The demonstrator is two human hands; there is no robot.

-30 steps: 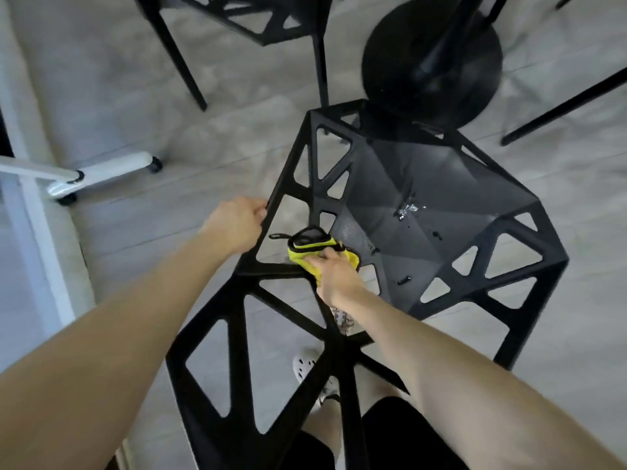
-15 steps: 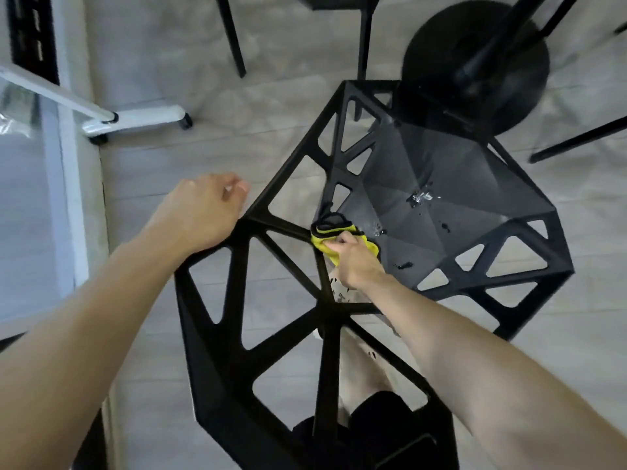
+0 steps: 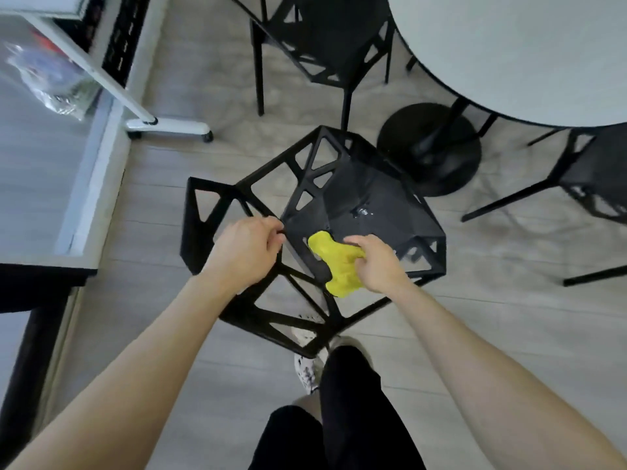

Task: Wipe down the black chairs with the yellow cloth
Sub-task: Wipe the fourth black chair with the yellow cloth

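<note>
- Our left hand grips the near chair by a backrest strut, fingers curled round it.
- Our right hand bunches the yellow cloth in curled fingers at the seat's rear edge.
- Wet glint on the seat: we judge this chair mid-wipe.
- Far chair and right chair likely not yet wiped.

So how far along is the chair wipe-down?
Done: nothing provably finished; the near chair has pale specks on its seat. In hand: the right hand holds the yellow cloth on that chair's frame beside the seat, while the left hand grips a strut. Left: the seat, plus the chair behind it and the chair at right by the table; neither shows whether it was wiped.
</note>
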